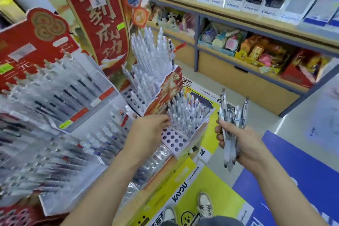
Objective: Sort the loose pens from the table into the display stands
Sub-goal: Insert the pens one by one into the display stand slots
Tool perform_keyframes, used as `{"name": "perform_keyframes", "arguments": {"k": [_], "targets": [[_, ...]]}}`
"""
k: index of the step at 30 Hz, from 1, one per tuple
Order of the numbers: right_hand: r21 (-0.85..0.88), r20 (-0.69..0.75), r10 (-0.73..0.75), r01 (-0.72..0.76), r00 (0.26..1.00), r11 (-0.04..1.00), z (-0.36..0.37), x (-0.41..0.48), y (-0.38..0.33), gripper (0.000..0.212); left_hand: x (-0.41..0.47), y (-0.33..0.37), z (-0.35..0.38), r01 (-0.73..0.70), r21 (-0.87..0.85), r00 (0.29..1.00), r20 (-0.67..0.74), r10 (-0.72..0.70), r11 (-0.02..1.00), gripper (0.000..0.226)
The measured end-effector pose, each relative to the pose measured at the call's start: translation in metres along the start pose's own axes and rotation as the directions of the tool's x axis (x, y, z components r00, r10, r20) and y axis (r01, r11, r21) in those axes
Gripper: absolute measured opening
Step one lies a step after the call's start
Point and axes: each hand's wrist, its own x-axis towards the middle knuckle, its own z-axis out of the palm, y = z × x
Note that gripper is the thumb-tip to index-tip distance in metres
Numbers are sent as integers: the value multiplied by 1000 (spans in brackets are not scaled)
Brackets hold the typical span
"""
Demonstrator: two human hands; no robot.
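pens (233, 115) bunched in right hand (242, 141) (left hand (146, 132) at stand (176, 141)).

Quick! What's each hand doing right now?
Left hand: reaching to the display stand; cannot tell if it holds anything.
Right hand: closed around a bunch of pens.

Grips: 2, left grip (146, 134), right grip (244, 141). Pen bundle (232, 113): 1, pens within uncountable, blur. Hole-grid stands: 2, upper stand (170, 86), lower stand (174, 139). Red signboards (99, 24): 2. Shoes (204, 205): 2.
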Motion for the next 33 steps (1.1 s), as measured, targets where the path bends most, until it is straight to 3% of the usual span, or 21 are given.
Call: {"name": "perform_keyframes", "arguments": {"k": [6,10,17,21,25,29,33], "targets": [[-55,81,-11,16,997,998,-9,13,-8,15,-3,1,1,31,60,998,-53,-28,998,12],[-110,129,-5,19,992,994,-11,16,-13,32,-2,7,7,2,86,998,-57,3,996,9],[-159,170,1,27,985,987,-12,17,-17,32,-2,2,30,-22,223,998,68,7,975,12],[-93,163,-6,22,987,995,-10,17,-17,32,1,6,50,-22,212,982,186,-18,977,18],[-50,186,-11,21,982,999,-8,15,-17,33,9,13,56,25,127,983,178,-48,992,19],[12,224,-11,9,974,1000,-4,12,-18,27,10,17,62,43,220,964,246,-98,974,24],[68,250,7,-25,968,997,-2,11,-18,25,10,18,62,101,202,957,246,-150,974,21]]}}
